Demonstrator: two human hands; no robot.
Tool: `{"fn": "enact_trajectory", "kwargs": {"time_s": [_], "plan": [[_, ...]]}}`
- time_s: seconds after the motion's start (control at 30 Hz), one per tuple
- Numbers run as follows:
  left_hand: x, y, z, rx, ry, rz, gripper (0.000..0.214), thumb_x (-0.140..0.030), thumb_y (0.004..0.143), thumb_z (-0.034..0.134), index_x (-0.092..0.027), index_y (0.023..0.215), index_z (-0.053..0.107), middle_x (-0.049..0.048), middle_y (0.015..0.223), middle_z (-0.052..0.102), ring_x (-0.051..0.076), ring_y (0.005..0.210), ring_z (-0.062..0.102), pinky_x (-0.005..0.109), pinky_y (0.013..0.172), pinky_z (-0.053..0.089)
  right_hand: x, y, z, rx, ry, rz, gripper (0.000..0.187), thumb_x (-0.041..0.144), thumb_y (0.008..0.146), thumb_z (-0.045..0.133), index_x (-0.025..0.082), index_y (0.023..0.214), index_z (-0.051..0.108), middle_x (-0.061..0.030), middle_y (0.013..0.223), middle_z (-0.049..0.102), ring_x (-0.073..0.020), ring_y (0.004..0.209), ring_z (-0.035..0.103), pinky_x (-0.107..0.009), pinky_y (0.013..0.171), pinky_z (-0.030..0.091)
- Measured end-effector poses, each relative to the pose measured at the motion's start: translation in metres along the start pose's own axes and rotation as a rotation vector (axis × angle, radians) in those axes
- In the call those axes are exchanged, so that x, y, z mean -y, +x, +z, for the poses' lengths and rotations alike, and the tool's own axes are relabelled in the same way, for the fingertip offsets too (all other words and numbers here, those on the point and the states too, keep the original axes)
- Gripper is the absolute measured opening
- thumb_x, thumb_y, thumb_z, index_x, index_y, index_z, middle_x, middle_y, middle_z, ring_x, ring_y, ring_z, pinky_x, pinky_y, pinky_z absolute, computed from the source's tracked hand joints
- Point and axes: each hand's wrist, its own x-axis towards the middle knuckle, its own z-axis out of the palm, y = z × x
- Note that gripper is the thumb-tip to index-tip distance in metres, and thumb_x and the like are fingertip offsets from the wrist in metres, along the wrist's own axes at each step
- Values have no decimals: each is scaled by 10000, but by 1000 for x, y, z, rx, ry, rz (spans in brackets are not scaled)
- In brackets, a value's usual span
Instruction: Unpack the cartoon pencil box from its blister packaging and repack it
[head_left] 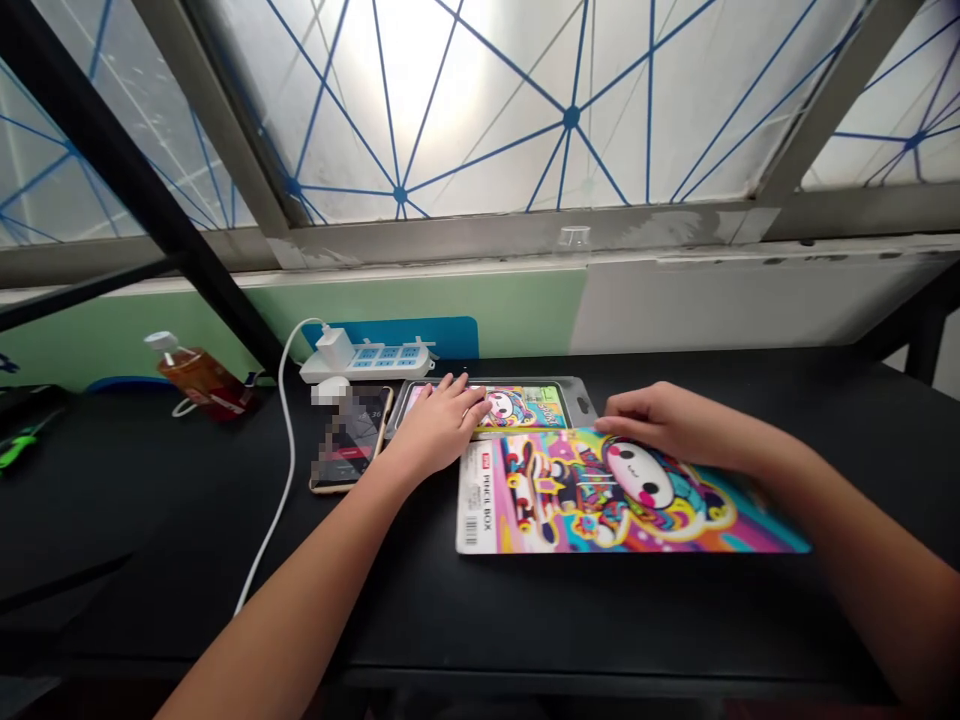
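My left hand [444,415] lies with its fingers spread over a colourful pencil box [529,407], which sits in a clear plastic blister tray [581,402] on the black desk. In front of it is a bright printed card [585,495] marked "PENCIL BOX", with a cartoon bear-hooded character and a barcode strip on its left. My right hand [649,415] pinches the card's far edge, thumb and fingers closed on it. The card tilts toward me and overlaps the tray's near side. Part of the pencil box is hidden under my left hand.
A phone [360,435] lies left of the tray. Behind it a white power strip [375,360] holds a charger [334,347], whose white cable [283,450] runs toward me. A bottle of reddish drink [202,380] leans farther left. A window [487,110] rises behind the desk [600,620].
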Motion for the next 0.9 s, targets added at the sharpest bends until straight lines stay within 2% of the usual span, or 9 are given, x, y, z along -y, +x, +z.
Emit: {"fn": "enact_trajectory", "kwargs": {"time_s": [0.13, 0.23, 0.37, 0.47, 0.53, 0.63, 0.77, 0.9], "plan": [[-2, 0, 1, -8, 20, -6, 558, -526, 1054, 281, -234, 1464, 522, 121, 1637, 338, 338, 1533, 247, 554, 1204, 225, -46, 1, -22, 123, 88, 183, 536, 742, 804, 585, 227, 660, 548, 27, 624, 536, -154, 596, 462, -279, 537, 343], [-2, 0, 2, -28, 31, 12, 588, -564, 1044, 289, -218, 1453, 528, 145, 1631, 346, 364, 1529, 247, 574, 1192, 238, -56, 4, -21, 114, 125, 203, 557, 772, 793, 571, 229, 668, 553, 27, 630, 540, -159, 601, 467, -287, 547, 351], [-1, -1, 3, -33, 24, 20, 619, -588, 1042, 246, -216, 1445, 533, 152, 1631, 345, 369, 1528, 245, 586, 1186, 238, -54, 9, -16, 24, 171, 155, 577, 796, 805, 527, 234, 683, 562, 22, 634, 562, -166, 607, 491, -293, 561, 366], [-1, -1, 4, -35, 18, 18, 644, -608, 1038, 213, -223, 1448, 529, 146, 1634, 341, 364, 1530, 243, 590, 1190, 227, -64, 14, -16, -128, 42, 186, 572, 783, 810, 522, 233, 670, 592, 5, 631, 601, -181, 625, 525, -301, 571, 373], [-1, -1, 4, -34, 26, 23, 667, -648, 1018, 252, -220, 1448, 526, 149, 1637, 333, 372, 1530, 240, 592, 1193, 222, -70, 17, -15, -213, -37, 199, 541, 744, 830, 517, 235, 679, 623, -13, 648, 641, -196, 642, 559, -309, 581, 391], [-2, -2, 5, -36, 44, 21, 701, -703, 977, 323, -223, 1448, 521, 148, 1640, 327, 379, 1528, 241, 591, 1195, 225, -64, 25, -4, -285, -62, 172, 461, 662, 874, 493, 246, 790, 672, -50, 807, 720, -234, 762, 634, -327, 666, 450], [-6, -4, 8, -67, 69, 19, 718, -735, 955, 344, -217, 1411, 543, 151, 1634, 341, 386, 1521, 260, 608, 1183, 254, -34, 37, 23, -368, -61, 110, 426, 613, 917, 462, 249, 1020, 656, -94, 1135, 714, -273, 1044, 641, -360, 878, 464], [-12, -7, 12, -81, 53, 51, 684, -726, 980, 248, -214, 1293, 578, 155, 1643, 315, 345, 1539, 230, 673, 1169, 232, -23, 39, 35, -336, -43, 147, 425, 642, 906, 493, 255, 1013, 634, -85, 1081, 734, -271, 958, 675, -356, 792, 484]]}}
